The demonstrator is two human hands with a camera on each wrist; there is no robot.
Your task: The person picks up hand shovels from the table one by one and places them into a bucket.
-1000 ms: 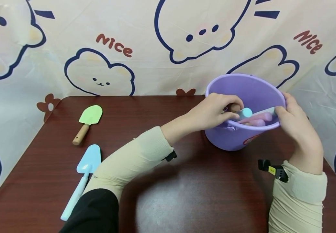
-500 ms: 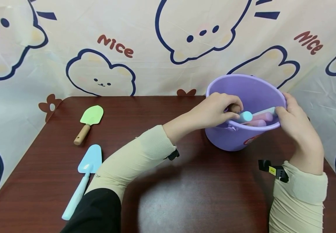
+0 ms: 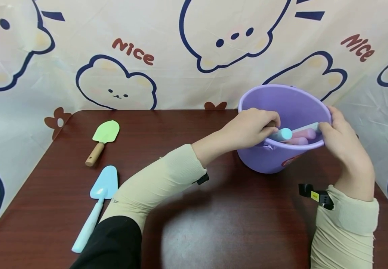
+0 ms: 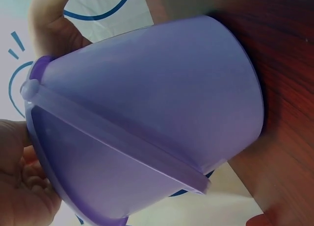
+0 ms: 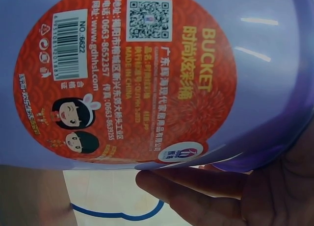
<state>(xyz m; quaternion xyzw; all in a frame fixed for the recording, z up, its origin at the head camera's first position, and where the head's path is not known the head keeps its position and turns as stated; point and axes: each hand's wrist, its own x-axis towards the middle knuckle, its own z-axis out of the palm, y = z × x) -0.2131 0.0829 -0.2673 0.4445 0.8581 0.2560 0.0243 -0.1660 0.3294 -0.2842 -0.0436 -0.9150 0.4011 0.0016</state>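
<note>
In the head view a purple bucket (image 3: 287,157) stands at the right of the table, its mouth facing me. Several handles lie inside: a turquoise one (image 3: 284,134), a pale blue one (image 3: 305,128) and pink ones (image 3: 302,134); their other ends are hidden. My right hand (image 3: 348,151) grips the bucket's right rim, thumb inside, fingers against the outer wall near the red label (image 5: 127,79). My left hand (image 3: 252,126) reaches over the left rim, fingers curled down, thumb right at the turquoise handle; I cannot tell whether it holds anything.
On the table's left lie a green hand trowel (image 3: 104,132) with a wooden handle and a light blue trowel (image 3: 103,186), its blade close to my left sleeve. The bucket's bail handle (image 4: 117,133) hangs down its side. A printed curtain (image 3: 180,86) surrounds the table.
My left hand's thumb and index finger have closed up slightly, narrowing the gap between them. The bucket and my right hand hold nearly the same place.
</note>
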